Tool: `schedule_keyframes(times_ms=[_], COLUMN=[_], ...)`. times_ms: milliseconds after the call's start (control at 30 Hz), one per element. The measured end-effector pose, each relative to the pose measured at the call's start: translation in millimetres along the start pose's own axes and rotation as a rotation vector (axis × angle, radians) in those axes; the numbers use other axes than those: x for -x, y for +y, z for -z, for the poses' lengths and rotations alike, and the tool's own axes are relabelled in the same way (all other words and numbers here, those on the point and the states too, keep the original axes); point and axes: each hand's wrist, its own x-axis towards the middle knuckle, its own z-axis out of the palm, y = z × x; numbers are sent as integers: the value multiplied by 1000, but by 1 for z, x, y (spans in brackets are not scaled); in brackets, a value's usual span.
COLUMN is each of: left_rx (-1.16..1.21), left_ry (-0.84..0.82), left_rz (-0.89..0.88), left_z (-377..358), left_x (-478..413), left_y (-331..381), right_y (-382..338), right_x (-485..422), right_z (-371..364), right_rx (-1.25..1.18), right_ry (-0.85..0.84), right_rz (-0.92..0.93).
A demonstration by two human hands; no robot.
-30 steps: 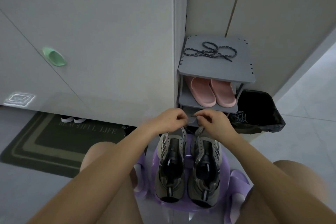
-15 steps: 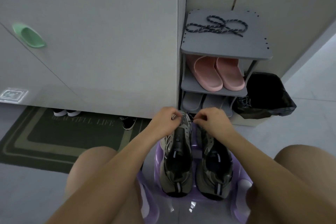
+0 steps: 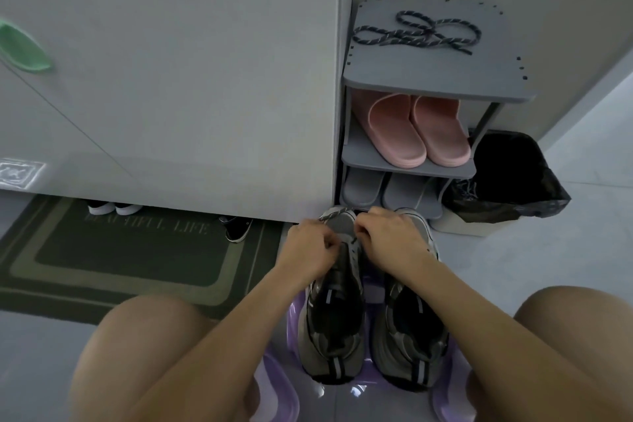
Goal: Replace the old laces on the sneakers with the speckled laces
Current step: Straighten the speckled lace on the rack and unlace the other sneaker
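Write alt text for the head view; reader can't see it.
The left hand and right hand pinch a lace at the toe end of one of two grey sneakers standing on a purple stool, seen from above between bare knees. Behind, a speckled lace lies on top of a grey shoe rack holding pink slippers.

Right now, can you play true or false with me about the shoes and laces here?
The speckled laces lie on top of the rack. True.
The pink slippers are on the floor. False: they sit on the rack's middle shelf.
The left hand and right hand both pinch a lace at one sneaker's toe. True.
The sneakers are on the rack. False: they stand on a purple stool.
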Motion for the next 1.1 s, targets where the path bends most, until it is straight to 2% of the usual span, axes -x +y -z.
schedule_keyframes(times_ms=[100, 233, 400, 600, 1000, 1100], left_rx=[163, 202, 96, -243, -233, -246], left_ry=[21, 51, 97, 191, 201, 165], left_rz=[23, 48, 72, 18, -70, -89], left_z=[-6, -11, -13, -17, -19, -11], left_x=[2, 3, 9, 7, 7, 5], left_y=[-4, 2, 10, 17, 13, 13], right_y=[-4, -7, -7, -3, 7, 7], right_x=[-3, -2, 0, 3, -1, 5], right_z=[1, -4, -6, -14, -13, -11], right_rx=[-53, 7, -128, -205, -343, -261], right_ry=[-14, -36, -48, 40, -43, -14], right_rz=[-41, -89, -211, -238, -243, -229])
